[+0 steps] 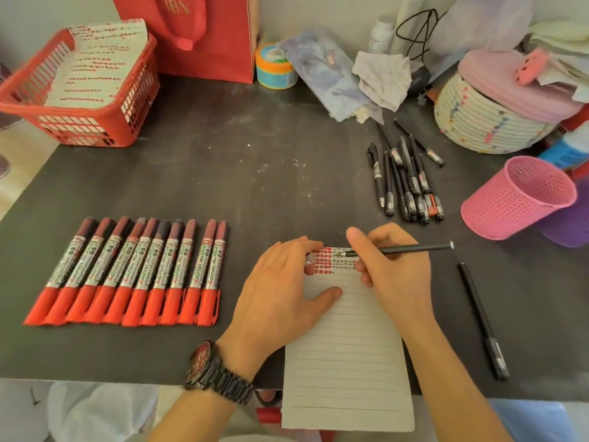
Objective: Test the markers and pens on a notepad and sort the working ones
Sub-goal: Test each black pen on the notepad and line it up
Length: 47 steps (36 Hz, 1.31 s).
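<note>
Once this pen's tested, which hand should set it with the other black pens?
Right. The right hand grips the pen and the black pens lie on its side; the left hand presses the notepad flat.

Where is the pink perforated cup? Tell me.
Head view, right side of the table: the pink perforated cup sits tilted beside a purple container, just right of the loose black pens.

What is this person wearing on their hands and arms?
Both forearms are bare, with no sleeves in view, and neither the left hand nor the right hand wears a glove. The left wrist carries a wristwatch with a dark metal link band and a round reddish dial. No rings show.
</note>
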Motion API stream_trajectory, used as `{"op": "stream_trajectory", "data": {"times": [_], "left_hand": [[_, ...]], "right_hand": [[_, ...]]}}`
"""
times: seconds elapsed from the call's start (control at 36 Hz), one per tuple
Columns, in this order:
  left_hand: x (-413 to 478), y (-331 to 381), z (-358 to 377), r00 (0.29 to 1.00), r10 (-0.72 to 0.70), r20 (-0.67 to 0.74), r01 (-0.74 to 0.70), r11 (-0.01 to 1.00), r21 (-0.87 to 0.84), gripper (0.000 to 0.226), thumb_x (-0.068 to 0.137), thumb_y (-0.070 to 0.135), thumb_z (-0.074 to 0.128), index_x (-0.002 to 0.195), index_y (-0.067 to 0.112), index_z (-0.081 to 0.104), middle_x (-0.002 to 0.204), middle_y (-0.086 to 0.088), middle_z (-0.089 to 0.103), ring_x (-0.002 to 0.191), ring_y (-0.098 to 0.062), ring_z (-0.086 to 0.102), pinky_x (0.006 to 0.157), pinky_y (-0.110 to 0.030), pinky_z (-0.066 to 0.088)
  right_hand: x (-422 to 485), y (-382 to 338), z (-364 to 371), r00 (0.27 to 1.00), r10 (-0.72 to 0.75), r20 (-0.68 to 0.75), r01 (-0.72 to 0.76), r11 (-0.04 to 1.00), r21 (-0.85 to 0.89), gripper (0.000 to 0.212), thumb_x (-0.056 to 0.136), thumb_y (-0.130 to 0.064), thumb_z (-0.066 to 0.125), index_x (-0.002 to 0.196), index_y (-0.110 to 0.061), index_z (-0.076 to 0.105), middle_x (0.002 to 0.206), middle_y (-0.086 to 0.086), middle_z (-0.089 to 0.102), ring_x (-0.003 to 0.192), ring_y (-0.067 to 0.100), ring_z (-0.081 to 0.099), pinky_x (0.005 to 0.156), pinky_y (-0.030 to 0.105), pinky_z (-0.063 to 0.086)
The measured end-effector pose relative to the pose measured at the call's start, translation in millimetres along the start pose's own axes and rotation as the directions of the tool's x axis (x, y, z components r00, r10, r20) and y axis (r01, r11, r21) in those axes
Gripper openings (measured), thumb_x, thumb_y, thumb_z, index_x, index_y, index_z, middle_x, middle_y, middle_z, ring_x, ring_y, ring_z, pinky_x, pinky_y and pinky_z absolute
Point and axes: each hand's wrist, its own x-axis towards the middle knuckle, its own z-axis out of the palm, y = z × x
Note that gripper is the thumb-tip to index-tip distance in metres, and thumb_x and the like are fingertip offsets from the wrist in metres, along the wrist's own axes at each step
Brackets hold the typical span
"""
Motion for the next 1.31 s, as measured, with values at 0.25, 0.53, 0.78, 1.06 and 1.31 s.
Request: {"op": "stream_trajectory", "data": {"times": [0.25, 0.53, 0.78, 1.06, 1.31], "left_hand": [[2.0, 0.0, 0.7, 1.0, -0.028, 0.0, 0.028, 0.999, 0.029, 0.066, 0.076, 0.061, 0.072, 0.13, 0.032, 0.049, 0.129, 0.015, 0.057, 0.123, 0.0, 0.034, 0.106, -0.024, 0.023], [3.3, 1.4, -3.6, 0.998, -0.049, 0.046, 0.05, 0.998, -0.03, 0.063, 0.077, 0.058, 0.073, 0.129, 0.033, 0.05, 0.13, 0.015, 0.056, 0.123, 0.001, 0.034, 0.1, -0.006, 0.009], [3.5, 0.8, -3.4, 0.996, -0.057, 0.064, 0.059, 0.998, -0.037, 0.059, 0.077, 0.059, 0.073, 0.125, 0.033, 0.05, 0.13, 0.016, 0.057, 0.123, 0.0, 0.039, 0.099, -0.004, 0.011], [2.6, 1.0, -2.2, 0.996, -0.066, 0.061, 0.069, 0.997, -0.039, 0.051, 0.078, 0.06, 0.072, 0.112, 0.045, 0.038, 0.133, 0.016, 0.056, 0.125, -0.002, 0.043, 0.102, -0.01, 0.013], [2.6, -0.3, -1.8, 0.996, -0.069, 0.054, 0.071, 0.997, -0.037, 0.056, 0.077, 0.06, 0.072, 0.121, 0.037, 0.047, 0.132, 0.016, 0.056, 0.122, 0.0, 0.043, 0.106, -0.019, 0.019]], "right_hand": [[-1.0, 13.4, 3.7, 0.996, -0.054, -0.076, 0.041, 0.986, -0.16, 0.032, 0.086, -0.018, 0.072, 0.061, -0.02, 0.052, 0.048, 0.002, 0.06, 0.043, 0.007, 0.055, 0.048, 0.022, 0.046], [-0.3, 15.1, 4.6, 0.995, -0.057, -0.08, 0.041, 0.981, -0.189, 0.03, 0.082, -0.007, 0.07, 0.061, -0.014, 0.049, 0.05, 0.011, 0.055, 0.044, 0.011, 0.049, 0.046, 0.027, 0.043], [-0.6, 15.4, 5.1, 0.995, -0.081, -0.06, 0.067, 0.977, -0.202, 0.028, 0.082, -0.006, 0.07, 0.062, -0.012, 0.052, 0.05, 0.008, 0.058, 0.041, 0.006, 0.053, 0.044, 0.026, 0.046], [-0.7, 15.5, 5.4, 0.995, -0.087, -0.057, 0.072, 0.97, -0.231, 0.03, 0.082, -0.006, 0.07, 0.061, -0.014, 0.052, 0.051, 0.009, 0.058, 0.043, 0.013, 0.052, 0.045, 0.027, 0.045], [-0.1, 16.8, 4.9, 0.993, -0.108, -0.048, 0.094, 0.968, -0.233, 0.027, 0.082, -0.009, 0.07, 0.063, -0.015, 0.052, 0.05, 0.007, 0.058, 0.043, 0.016, 0.052, 0.043, 0.024, 0.043]]}}
